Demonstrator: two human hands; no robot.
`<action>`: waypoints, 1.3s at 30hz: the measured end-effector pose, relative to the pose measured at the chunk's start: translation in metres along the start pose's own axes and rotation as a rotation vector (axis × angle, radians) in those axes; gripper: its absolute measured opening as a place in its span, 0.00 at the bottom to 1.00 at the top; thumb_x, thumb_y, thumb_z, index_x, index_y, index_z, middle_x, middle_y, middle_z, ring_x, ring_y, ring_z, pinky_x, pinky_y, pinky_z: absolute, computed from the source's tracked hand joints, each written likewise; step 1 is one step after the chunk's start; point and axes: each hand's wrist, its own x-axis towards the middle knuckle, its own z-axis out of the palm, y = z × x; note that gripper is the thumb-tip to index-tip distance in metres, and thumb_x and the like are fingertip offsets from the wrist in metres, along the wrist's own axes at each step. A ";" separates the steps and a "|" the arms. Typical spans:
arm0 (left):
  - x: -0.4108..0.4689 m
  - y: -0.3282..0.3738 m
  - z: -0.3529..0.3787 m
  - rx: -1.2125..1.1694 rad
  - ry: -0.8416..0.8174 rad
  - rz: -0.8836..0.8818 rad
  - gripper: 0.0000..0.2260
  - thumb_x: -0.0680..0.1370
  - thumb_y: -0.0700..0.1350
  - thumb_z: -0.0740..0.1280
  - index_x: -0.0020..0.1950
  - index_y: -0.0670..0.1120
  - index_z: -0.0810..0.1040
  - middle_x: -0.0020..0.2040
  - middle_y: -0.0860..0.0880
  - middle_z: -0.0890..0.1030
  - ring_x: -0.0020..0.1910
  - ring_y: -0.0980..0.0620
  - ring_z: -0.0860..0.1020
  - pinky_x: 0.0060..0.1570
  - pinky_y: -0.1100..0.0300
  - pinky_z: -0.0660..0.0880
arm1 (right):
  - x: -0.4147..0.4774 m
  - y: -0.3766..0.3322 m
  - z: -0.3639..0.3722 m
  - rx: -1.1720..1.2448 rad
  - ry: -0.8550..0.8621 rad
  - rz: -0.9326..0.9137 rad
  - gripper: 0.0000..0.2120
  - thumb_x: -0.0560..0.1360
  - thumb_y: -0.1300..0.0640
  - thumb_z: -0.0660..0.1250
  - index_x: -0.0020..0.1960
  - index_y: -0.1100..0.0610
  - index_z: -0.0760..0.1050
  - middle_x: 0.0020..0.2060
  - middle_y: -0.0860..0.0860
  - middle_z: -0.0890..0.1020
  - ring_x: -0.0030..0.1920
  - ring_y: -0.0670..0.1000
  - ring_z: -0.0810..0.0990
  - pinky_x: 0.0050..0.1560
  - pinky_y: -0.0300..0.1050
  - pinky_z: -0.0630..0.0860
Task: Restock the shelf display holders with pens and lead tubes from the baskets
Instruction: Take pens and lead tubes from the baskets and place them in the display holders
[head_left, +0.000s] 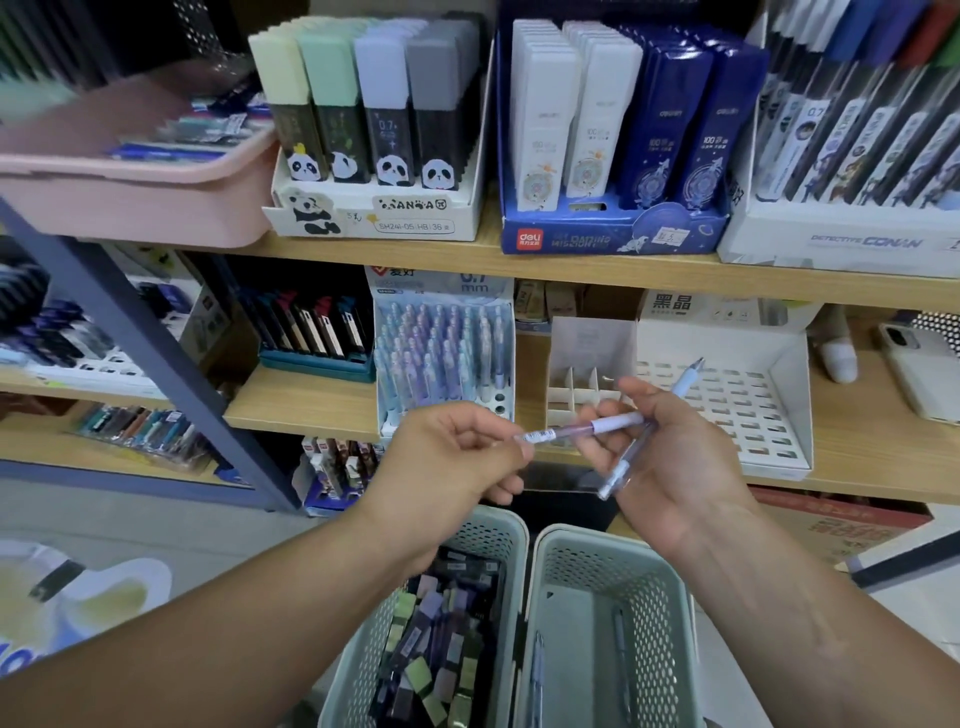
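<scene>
My left hand (457, 457) pinches the tip end of a lilac pen (587, 428) held level in front of the shelf. My right hand (670, 462) holds the other end of that pen and also grips a second lilac pen (631, 452) that slants up to the right. Behind the hands stands a pen display holder (441, 353) nearly full of pastel pens, with a few free holes at its front right. Below, the left green basket (488, 540) is full of lead tubes (441, 629). The right green basket (665, 587) holds two pens (621, 654).
A white divided holder (582, 395) and a white perforated display tray (748, 410) sit right of the pen display. The upper shelf carries a panda lead-tube box (374, 213), a blue Deli box (613, 228) and a pink bin (130, 176). A phone (919, 374) lies far right.
</scene>
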 end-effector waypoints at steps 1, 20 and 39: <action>0.001 0.001 -0.004 -0.018 0.033 0.043 0.05 0.73 0.35 0.75 0.41 0.45 0.86 0.34 0.42 0.83 0.30 0.50 0.81 0.32 0.61 0.77 | 0.000 0.004 0.002 -0.060 0.000 0.020 0.08 0.83 0.61 0.61 0.52 0.59 0.79 0.33 0.56 0.83 0.37 0.56 0.86 0.36 0.50 0.84; 0.043 0.022 -0.053 0.841 0.477 0.546 0.10 0.75 0.44 0.75 0.34 0.44 0.80 0.27 0.56 0.76 0.29 0.56 0.75 0.33 0.68 0.70 | 0.008 0.024 0.001 -0.500 -0.119 0.134 0.08 0.82 0.53 0.64 0.55 0.55 0.79 0.31 0.52 0.75 0.24 0.47 0.64 0.20 0.38 0.59; 0.068 0.002 -0.039 1.058 0.431 0.608 0.07 0.75 0.45 0.75 0.44 0.41 0.83 0.35 0.49 0.81 0.36 0.45 0.80 0.38 0.53 0.78 | 0.007 0.006 -0.010 -0.436 -0.188 0.185 0.21 0.81 0.55 0.52 0.57 0.62 0.82 0.32 0.53 0.72 0.26 0.48 0.65 0.24 0.41 0.61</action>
